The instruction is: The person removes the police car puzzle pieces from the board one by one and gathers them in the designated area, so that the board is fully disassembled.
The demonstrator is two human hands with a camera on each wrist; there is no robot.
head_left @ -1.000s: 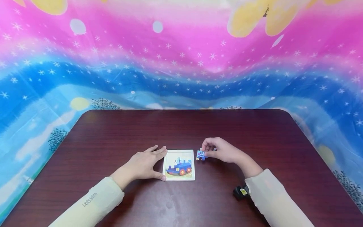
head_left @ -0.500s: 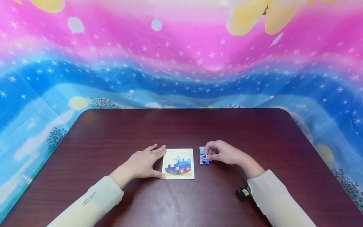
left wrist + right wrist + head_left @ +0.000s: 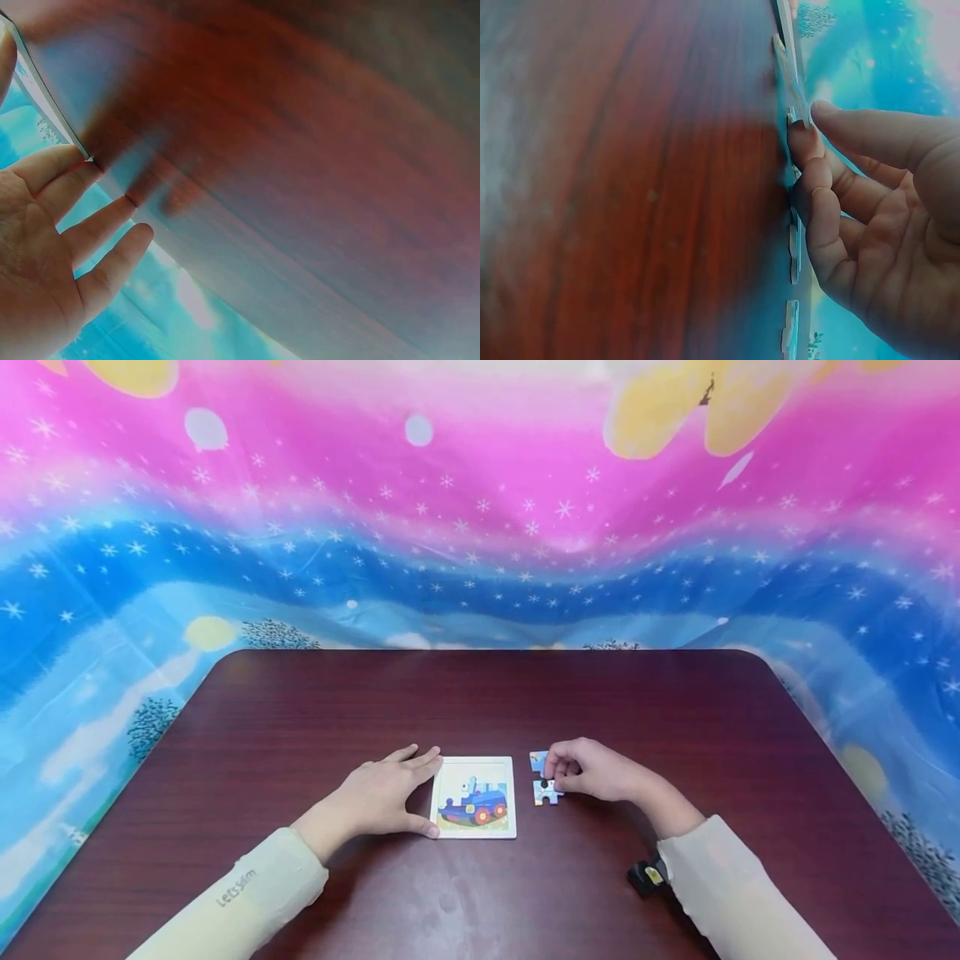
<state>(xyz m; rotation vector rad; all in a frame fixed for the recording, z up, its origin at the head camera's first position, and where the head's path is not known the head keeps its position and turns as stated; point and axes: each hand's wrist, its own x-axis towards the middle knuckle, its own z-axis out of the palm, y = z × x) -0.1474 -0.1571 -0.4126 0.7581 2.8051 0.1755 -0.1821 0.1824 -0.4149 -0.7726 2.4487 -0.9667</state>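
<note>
A square picture puzzle in a white frame (image 3: 474, 836) lies on the table, showing a blue vehicle with red wheels. My left hand (image 3: 375, 795) touches its left edge, thumb at the near corner and forefinger at the far one, fingers spread. To the right of the frame, my right hand (image 3: 596, 770) pinches a jigsaw piece (image 3: 547, 794) between thumb and forefinger. The right wrist view has this piece (image 3: 787, 71) tilted at the fingertips. Another blue jigsaw piece (image 3: 537, 761) lies just beyond, partly behind the fingers.
In the right wrist view, more jigsaw pieces (image 3: 794, 251) lie flat near the curled fingers. A black strap device (image 3: 645, 877) sits at the right sleeve. The dark red-brown table (image 3: 480, 702) ends at a colourful cloth backdrop (image 3: 480, 527).
My right hand has shifted slightly to the right and towards me, bringing the pinched piece along and tilting it. The piece beyond now shows apart from it. My left hand stays put.
</note>
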